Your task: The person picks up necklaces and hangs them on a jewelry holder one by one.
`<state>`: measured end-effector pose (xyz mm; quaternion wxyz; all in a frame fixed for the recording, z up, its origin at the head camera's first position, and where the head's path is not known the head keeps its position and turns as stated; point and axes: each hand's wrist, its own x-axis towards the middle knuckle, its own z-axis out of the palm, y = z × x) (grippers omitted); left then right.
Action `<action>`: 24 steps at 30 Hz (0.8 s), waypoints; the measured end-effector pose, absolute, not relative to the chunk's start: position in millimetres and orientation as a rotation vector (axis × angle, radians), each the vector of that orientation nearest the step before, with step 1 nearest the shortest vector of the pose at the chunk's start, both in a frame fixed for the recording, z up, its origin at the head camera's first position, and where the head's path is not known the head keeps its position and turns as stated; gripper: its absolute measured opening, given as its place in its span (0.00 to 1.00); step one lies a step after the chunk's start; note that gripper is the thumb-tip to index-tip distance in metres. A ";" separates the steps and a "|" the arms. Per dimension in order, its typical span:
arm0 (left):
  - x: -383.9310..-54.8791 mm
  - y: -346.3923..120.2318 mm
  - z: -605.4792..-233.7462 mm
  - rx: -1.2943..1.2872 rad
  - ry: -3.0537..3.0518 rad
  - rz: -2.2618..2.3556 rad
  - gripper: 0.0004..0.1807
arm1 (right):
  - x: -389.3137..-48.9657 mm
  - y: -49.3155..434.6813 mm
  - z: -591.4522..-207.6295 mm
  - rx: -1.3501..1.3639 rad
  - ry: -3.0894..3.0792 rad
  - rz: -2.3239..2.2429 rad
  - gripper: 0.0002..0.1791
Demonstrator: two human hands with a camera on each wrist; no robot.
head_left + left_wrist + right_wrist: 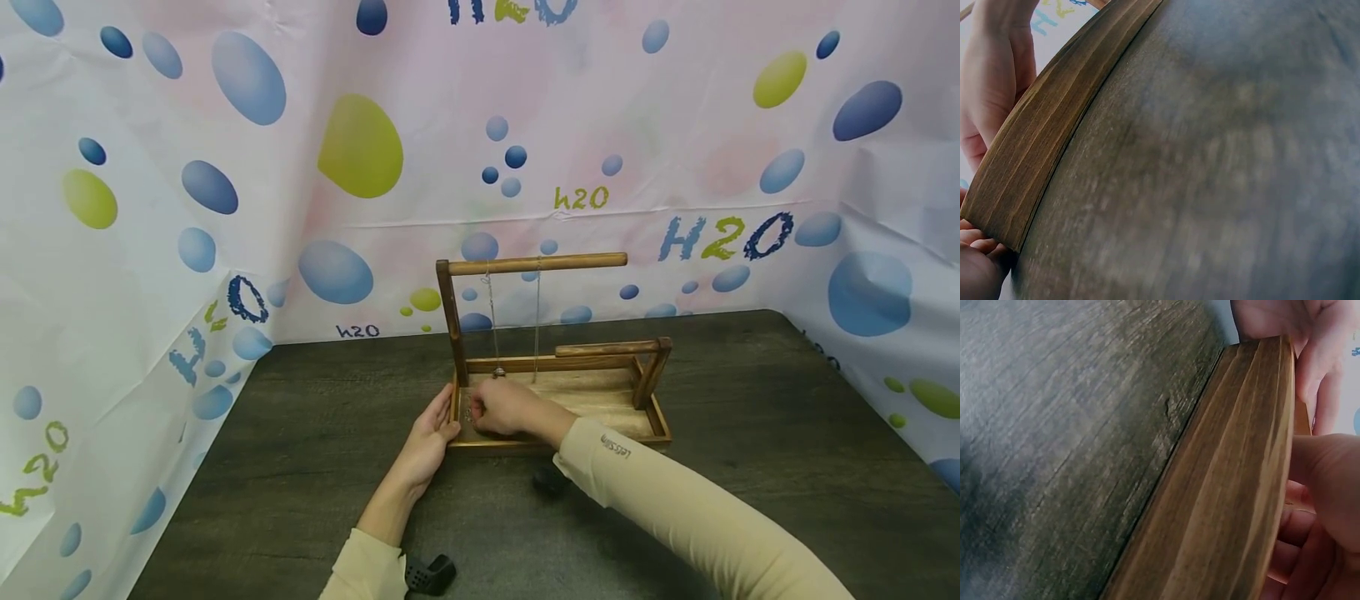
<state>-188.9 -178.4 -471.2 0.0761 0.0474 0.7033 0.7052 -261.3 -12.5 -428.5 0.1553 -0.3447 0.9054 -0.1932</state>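
A wooden jewelry stand point(592, 400) has a shallow tray base, a tall bar at its left end and a lower bar on the right. My left hand point(426, 442) holds the tray's left end near the front corner, its fingers along the outer side. Inside the tray's left part, my right hand point(510, 408) reaches down with bent fingers. A small silvery chain point(468, 412) shows beside those fingertips; I cannot tell whether they pinch it. From the tall bar hang a chain with a pendant point(498, 372) and a plain thin chain point(537, 325). The tray's front wall point(1210, 487) hides the right fingertips in the right wrist view.
The stand is on a dark wood-grain table point(315, 467). A patterned curtain point(450, 167) rises behind and at both sides. A black strap point(430, 575) is at the left sleeve, and a dark object point(551, 481) lies under the right forearm.
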 end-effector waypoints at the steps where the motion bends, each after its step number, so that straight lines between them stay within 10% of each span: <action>1: -188.8 -178.5 -471.0 0.141 2.111 2.113 0.36 | -261.2 -12.8 -428.6 -0.997 2.590 -0.549 0.10; 24: -189.9 -178.3 -473.0 0.146 2.131 2.100 0.36 | -257.7 -3.4 -425.2 -1.124 2.502 -0.980 0.10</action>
